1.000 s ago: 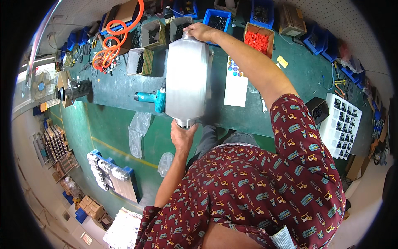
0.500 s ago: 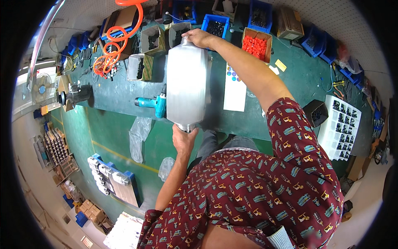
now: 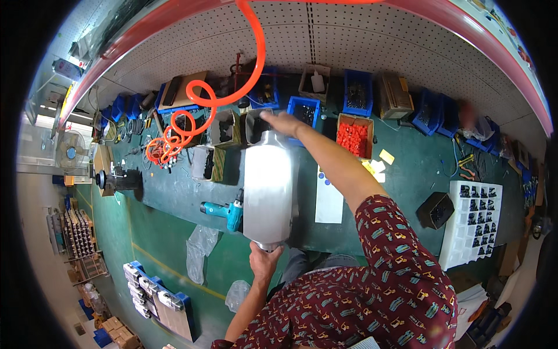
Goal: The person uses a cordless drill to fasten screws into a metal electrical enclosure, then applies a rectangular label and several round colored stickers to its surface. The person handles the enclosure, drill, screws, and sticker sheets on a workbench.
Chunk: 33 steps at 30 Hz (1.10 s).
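Green worktop (image 3: pixel 192 203) under a white pegboard wall (image 3: pixel 360 52), lined with blue parts bins (image 3: pixel 356 93) and a box of red parts (image 3: pixel 353 138); an orange coiled air hose (image 3: pixel 197 110) hangs at the left. A large silver metal canister (image 3: pixel 268 189), oval-bodied with a narrow neck at each end, is held lengthwise above the worktop edge. The left hand (image 3: pixel 264 262) is closed around the near neck from below; the right hand (image 3: pixel 283 123) is laid over the far end, where its grip is judged closed but cannot be fully made out. The smooth sheet-metal shell is judged stiff, fairly heavy and slippery, so the necks are taken as the surest holds. A teal cordless drill (image 3: pixel 224 212) lies just beside the canister, and a white sheet (image 3: pixel 329 200) is seen on its other side.
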Each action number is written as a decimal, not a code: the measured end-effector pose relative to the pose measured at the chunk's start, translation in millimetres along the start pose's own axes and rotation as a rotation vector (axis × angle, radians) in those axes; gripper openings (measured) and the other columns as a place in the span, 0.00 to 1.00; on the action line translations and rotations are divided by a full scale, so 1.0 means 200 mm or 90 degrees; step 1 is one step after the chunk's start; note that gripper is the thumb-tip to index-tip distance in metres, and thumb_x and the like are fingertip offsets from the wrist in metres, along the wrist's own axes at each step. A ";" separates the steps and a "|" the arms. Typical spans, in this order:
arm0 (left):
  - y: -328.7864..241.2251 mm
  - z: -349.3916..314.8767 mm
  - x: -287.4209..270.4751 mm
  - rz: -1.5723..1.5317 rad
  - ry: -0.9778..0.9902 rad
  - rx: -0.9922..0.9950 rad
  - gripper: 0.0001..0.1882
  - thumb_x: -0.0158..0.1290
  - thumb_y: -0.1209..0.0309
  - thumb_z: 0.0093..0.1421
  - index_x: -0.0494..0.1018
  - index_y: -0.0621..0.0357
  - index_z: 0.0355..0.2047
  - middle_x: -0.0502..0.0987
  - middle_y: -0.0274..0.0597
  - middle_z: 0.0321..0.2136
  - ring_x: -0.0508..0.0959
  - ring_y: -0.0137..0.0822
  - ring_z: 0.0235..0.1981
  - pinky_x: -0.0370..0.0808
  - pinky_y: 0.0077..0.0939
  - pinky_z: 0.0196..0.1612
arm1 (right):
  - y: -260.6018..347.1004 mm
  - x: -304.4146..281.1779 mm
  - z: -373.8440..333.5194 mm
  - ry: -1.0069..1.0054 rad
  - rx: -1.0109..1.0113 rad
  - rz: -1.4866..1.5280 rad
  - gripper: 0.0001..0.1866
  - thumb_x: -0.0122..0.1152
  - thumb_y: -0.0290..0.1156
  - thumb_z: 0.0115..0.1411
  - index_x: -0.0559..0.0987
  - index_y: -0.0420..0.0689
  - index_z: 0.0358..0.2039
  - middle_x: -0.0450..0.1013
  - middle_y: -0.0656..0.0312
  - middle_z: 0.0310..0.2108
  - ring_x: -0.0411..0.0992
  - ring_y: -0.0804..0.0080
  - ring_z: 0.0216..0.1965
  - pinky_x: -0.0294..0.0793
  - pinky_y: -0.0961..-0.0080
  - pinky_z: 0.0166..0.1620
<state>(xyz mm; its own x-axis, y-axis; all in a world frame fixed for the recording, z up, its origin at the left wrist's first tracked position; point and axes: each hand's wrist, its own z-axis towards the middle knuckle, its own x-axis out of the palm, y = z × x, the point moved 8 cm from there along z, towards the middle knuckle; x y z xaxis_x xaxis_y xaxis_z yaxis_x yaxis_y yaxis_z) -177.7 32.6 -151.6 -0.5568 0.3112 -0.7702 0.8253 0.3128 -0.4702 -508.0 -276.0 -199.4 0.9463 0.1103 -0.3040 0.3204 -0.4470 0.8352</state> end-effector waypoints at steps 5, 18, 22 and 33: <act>0.03 0.01 0.02 -0.034 -0.001 0.003 0.43 0.73 0.53 0.44 0.66 0.63 0.54 0.81 0.63 0.43 0.81 0.63 0.46 0.77 0.51 0.48 | 0.04 0.15 0.00 0.152 0.016 -0.172 0.56 0.39 0.78 0.61 0.76 0.31 0.59 0.67 0.40 0.66 0.63 0.46 0.69 0.60 0.58 0.69; 0.10 0.00 0.07 -0.120 0.001 -0.005 0.43 0.73 0.60 0.46 0.64 0.62 0.57 0.80 0.60 0.46 0.81 0.59 0.48 0.76 0.47 0.51 | -0.04 0.25 0.08 0.121 -0.025 -0.159 0.43 0.46 0.66 0.65 0.77 0.34 0.58 0.71 0.38 0.61 0.68 0.46 0.65 0.64 0.58 0.67; 0.15 0.04 0.12 -0.199 0.016 0.058 0.42 0.73 0.63 0.46 0.64 0.64 0.57 0.80 0.58 0.46 0.81 0.53 0.48 0.76 0.43 0.52 | -0.03 0.24 0.10 0.112 -0.017 -0.174 0.39 0.46 0.60 0.66 0.79 0.33 0.54 0.71 0.37 0.61 0.67 0.43 0.65 0.65 0.56 0.66; 0.03 0.01 0.06 -0.081 0.020 0.051 0.38 0.74 0.66 0.48 0.66 0.66 0.54 0.79 0.54 0.46 0.80 0.42 0.46 0.77 0.39 0.50 | -0.12 0.04 -0.13 -0.090 -0.032 0.066 0.38 0.54 0.68 0.60 0.86 0.40 0.41 0.81 0.44 0.46 0.79 0.47 0.49 0.75 0.57 0.53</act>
<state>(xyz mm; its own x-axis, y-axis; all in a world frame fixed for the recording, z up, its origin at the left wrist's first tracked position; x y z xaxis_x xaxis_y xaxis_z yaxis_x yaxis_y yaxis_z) -178.5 36.3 -164.2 -0.6595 0.3022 -0.6883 0.7516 0.2801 -0.5972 -506.7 -241.1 -209.5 0.9599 -0.0620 -0.2734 0.2263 -0.4038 0.8864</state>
